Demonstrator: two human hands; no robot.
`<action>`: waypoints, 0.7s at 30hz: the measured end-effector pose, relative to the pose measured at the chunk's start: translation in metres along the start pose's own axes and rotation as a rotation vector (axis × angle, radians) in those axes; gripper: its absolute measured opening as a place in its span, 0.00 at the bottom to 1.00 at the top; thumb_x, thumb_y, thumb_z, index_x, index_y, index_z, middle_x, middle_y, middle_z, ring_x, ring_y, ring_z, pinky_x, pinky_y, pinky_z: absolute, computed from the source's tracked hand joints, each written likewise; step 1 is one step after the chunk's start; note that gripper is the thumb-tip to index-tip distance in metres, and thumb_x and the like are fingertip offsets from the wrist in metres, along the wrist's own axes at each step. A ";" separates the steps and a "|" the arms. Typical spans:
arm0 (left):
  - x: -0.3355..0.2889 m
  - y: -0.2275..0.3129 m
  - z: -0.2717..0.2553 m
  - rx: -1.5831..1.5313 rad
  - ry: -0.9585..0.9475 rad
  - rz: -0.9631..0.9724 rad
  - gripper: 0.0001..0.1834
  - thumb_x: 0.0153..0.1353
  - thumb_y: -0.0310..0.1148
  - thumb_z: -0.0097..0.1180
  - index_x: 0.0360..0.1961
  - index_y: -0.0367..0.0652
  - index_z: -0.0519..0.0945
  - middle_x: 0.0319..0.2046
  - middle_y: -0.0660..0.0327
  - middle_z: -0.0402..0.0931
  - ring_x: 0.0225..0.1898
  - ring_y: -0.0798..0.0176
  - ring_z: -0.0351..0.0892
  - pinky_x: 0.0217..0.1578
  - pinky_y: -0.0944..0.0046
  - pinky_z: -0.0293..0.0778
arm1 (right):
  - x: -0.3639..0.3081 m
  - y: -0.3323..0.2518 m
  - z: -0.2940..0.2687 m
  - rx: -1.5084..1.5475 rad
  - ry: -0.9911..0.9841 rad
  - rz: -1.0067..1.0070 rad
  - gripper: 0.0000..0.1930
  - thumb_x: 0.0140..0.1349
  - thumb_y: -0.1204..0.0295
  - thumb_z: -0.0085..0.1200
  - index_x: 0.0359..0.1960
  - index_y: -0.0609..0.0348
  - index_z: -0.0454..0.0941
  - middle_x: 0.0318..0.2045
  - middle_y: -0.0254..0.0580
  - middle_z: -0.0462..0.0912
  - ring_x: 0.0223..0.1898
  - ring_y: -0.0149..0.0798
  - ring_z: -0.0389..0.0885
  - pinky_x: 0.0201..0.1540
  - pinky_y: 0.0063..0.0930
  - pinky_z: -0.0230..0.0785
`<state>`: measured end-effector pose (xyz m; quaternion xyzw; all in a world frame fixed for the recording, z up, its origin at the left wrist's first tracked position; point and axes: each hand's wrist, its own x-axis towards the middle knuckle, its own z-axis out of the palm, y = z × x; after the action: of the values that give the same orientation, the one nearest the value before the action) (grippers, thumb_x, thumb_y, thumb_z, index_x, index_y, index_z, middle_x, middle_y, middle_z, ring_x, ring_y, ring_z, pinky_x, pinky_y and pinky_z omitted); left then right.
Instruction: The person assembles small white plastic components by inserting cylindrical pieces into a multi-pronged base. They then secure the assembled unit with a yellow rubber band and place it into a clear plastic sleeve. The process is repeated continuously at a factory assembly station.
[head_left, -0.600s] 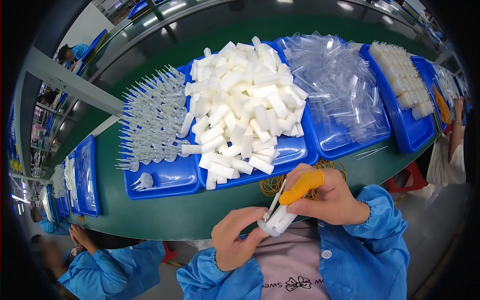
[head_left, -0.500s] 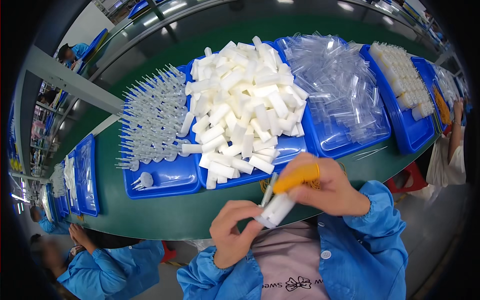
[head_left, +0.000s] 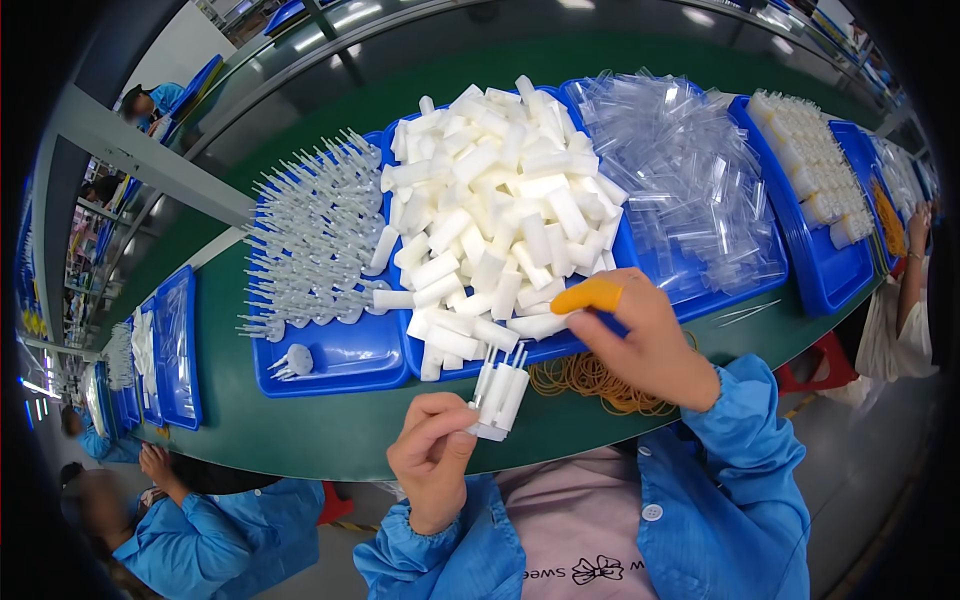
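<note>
Now apart: left hand [head_left: 432, 462] gripping the pronged base [head_left: 491, 432], right hand [head_left: 645, 335] pinching a white cylinder [head_left: 533, 326].

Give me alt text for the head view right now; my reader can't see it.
The left hand holds a pronged piece carrying white cylinders, while the right hand, one finger covered in orange, has its fingertips at a loose cylinder by a white pile. Spiky parts lie left, clear tubes right.
</note>
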<state>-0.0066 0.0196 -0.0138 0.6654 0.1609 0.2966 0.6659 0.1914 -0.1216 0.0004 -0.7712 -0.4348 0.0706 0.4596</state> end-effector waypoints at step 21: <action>0.006 0.021 0.016 0.535 -0.376 0.403 0.17 0.38 0.17 0.63 0.32 0.47 0.85 0.33 0.60 0.75 0.34 0.60 0.75 0.34 0.64 0.71 | -0.007 -0.016 -0.022 0.730 -0.462 0.491 0.07 0.57 0.73 0.60 0.34 0.60 0.78 0.31 0.31 0.76 0.33 0.22 0.72 0.36 0.17 0.66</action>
<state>0.0035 0.0094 0.0087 0.8768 -0.0262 0.2417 0.4148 0.1887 -0.1382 0.0228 -0.6036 -0.2778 0.4936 0.5611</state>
